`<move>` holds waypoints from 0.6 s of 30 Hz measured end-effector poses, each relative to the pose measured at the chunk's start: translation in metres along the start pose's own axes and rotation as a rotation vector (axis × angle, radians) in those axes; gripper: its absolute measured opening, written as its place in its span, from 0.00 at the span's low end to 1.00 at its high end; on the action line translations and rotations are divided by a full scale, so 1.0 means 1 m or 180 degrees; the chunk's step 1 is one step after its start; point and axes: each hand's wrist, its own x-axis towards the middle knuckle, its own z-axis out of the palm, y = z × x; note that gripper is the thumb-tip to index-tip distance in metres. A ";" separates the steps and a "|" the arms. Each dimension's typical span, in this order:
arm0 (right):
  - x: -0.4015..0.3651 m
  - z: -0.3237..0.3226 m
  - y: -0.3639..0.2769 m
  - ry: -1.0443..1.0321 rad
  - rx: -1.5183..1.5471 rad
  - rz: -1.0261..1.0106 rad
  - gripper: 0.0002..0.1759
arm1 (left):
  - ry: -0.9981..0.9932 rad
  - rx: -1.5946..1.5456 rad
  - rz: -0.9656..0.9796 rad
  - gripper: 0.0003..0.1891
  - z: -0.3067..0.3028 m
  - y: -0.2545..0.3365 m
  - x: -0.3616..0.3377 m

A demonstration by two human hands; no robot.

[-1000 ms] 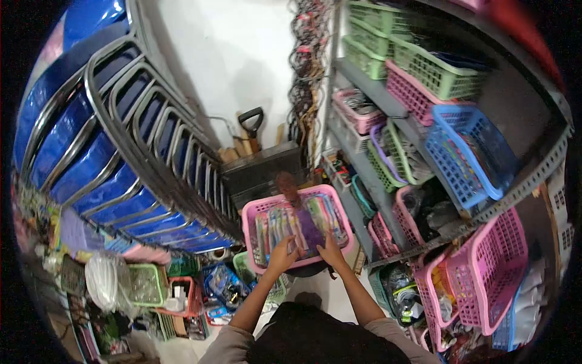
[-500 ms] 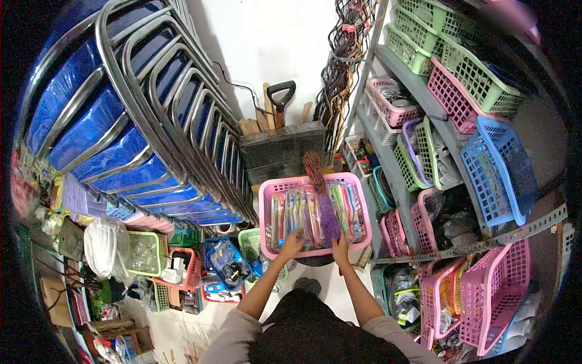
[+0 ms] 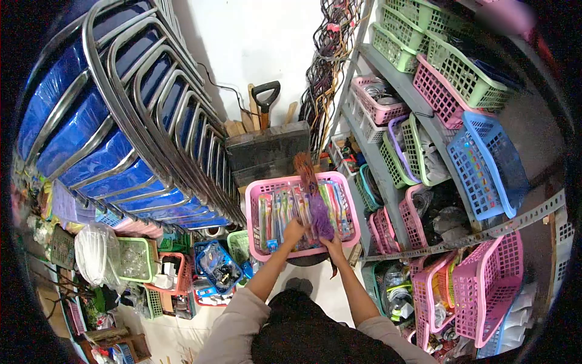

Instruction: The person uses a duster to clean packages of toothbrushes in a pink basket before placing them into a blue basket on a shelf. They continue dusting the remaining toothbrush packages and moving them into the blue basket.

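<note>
A pink plastic basket (image 3: 252,239) stands in front of me, filled with a row of slim, colourful packaged items (image 3: 280,203) whose kind is too small to tell. Across them lies a bundle of cords (image 3: 318,209), brown at the far end and purple nearer me. My right hand (image 3: 332,246) is closed on the bundle's near end, and a dark strand hangs below it over the rim. Curled over the packets just left of the bundle is my left hand (image 3: 294,232); its fingertips are partly hidden. A small blue item (image 3: 272,245) lies near the basket's left front corner.
Stacked blue chairs with metal frames (image 3: 127,115) rise on the left. On the right, a grey metal shelf (image 3: 397,206) carries several plastic baskets. Behind the basket are a dark box (image 3: 267,148), a shovel handle (image 3: 265,97) and hanging cords (image 3: 330,67). More filled baskets (image 3: 218,267) sit lower left.
My left hand has moved right and slightly away from me, closer to the cord bundle. A dark strand now hangs below my right hand. The whole view has shifted slightly.
</note>
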 end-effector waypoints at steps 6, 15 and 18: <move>-0.005 -0.008 -0.015 -0.0171 -0.0041 -0.0179 0.29 | -0.0153 -0.0418 0.0098 0.16 0.002 -0.019 0.004; -0.040 -0.050 -0.004 -0.0211 0.0276 0.0660 0.23 | 0.0121 -0.2949 0.0530 0.02 -0.038 -0.016 -0.014; -0.052 -0.058 -0.023 -0.0163 0.0228 0.0822 0.15 | 0.0225 -0.3415 0.0459 0.04 -0.056 -0.007 -0.010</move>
